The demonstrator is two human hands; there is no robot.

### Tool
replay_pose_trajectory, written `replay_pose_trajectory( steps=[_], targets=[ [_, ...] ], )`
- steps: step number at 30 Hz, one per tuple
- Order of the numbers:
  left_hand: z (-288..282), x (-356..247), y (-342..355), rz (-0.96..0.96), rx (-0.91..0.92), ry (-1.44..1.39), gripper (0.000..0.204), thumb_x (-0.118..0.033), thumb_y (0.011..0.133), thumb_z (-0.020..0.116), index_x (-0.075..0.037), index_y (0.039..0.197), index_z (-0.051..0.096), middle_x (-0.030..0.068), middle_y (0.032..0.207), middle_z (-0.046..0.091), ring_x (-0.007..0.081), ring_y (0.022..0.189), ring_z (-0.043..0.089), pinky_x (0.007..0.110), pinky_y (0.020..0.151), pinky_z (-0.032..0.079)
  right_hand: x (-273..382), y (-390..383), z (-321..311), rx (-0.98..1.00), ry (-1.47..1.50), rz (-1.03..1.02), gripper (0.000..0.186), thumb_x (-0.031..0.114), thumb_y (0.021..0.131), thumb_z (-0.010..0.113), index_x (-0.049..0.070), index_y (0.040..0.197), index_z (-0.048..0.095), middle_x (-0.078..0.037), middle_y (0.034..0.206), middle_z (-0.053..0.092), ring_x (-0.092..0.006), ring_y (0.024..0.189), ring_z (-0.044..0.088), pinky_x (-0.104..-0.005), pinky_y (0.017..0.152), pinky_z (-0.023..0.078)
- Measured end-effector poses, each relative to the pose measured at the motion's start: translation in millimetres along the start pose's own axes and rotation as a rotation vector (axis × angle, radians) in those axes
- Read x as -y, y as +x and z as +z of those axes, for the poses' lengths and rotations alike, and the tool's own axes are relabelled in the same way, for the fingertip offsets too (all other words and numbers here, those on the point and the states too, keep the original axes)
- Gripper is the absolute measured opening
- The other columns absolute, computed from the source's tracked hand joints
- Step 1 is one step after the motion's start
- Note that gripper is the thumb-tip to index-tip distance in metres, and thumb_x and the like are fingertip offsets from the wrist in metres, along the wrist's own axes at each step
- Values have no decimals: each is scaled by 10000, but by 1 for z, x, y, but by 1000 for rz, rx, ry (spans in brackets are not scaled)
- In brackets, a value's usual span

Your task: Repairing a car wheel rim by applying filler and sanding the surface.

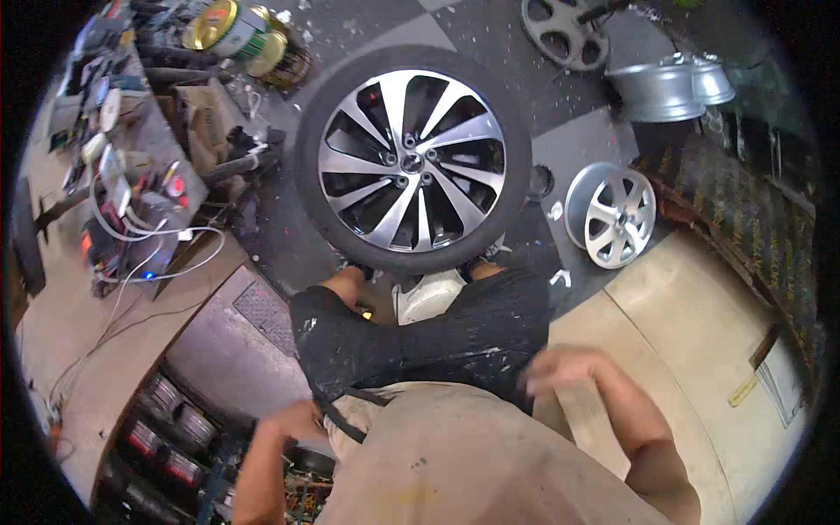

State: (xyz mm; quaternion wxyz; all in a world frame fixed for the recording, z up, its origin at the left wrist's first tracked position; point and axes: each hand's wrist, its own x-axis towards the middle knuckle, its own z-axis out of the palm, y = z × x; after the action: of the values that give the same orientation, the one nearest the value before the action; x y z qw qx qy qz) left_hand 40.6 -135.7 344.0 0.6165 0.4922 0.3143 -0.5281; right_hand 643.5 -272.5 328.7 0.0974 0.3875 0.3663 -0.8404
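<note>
A black-and-silver alloy wheel (458,122) with its tyre (322,105) lies face up in front of me, above my knees in black shorts (411,337). A white rounded object (424,293) shows between my legs under the tyre. My left hand (302,420) is low beside the beige apron (490,455) and a black strap (341,416); I cannot make out what its fingers hold. My right hand (560,372) is motion-blurred beside my right thigh, over a beige surface; whether it grips anything is unclear.
Silver rims (652,92) (577,197) and a dark wheel cover (560,26) lie at the right. Cans (262,57) stand at back left. A cluttered bench (144,188) with cables is left, shelved items (179,424) below, and a pale panel (674,350) lower right.
</note>
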Motion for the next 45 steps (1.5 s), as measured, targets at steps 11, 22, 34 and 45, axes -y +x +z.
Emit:
replay_pose_trajectory(
  steps=[11, 22, 34, 45],
  targets=[
    [-324, 47, 372, -336, -1744, -642, 552, -449, 1104, 616, -84, 1517, 584, 204, 1506, 646, 399, 1361, 635, 509, 1156, 464, -32, 268, -290, -1537, 298, -429, 327, 229, 1039, 759, 18, 1289, 761, -108, 1063, 798, -156, 1013, 728, -334, 941, 563],
    [-328, 37, 430, -447, -2119, -654, 658, -576, 1095, 528, -122, 1572, 522, 238, 1513, 626, 484, 1383, 570, 613, 1139, 403, -38, 251, -331, -1522, -432, -215, 376, 299, 1015, 790, -5, 1237, 791, -144, 1080, 832, -163, 994, 763, -354, 918, 585],
    [-339, 52, 434, -418, -2046, -746, 815, -707, 998, 622, -201, 1623, 491, 159, 1650, 545, 457, 1497, 515, 692, 1191, 384, -14, 222, -243, -1561, -514, -737, 408, 360, 1022, 770, 23, 1250, 800, -150, 1134, 838, -230, 999, 792, -371, 927, 593],
    [-292, -19, 263, 706, -1617, -376, 572, -339, 1082, 697, 38, 1504, 617, 196, 1387, 730, 265, 1271, 679, 371, 1097, 505, -49, 215, -260, -1557, -610, -627, 473, 411, 997, 763, 34, 1280, 805, -190, 1160, 825, -306, 1028, 794, -389, 970, 591]
  ],
)
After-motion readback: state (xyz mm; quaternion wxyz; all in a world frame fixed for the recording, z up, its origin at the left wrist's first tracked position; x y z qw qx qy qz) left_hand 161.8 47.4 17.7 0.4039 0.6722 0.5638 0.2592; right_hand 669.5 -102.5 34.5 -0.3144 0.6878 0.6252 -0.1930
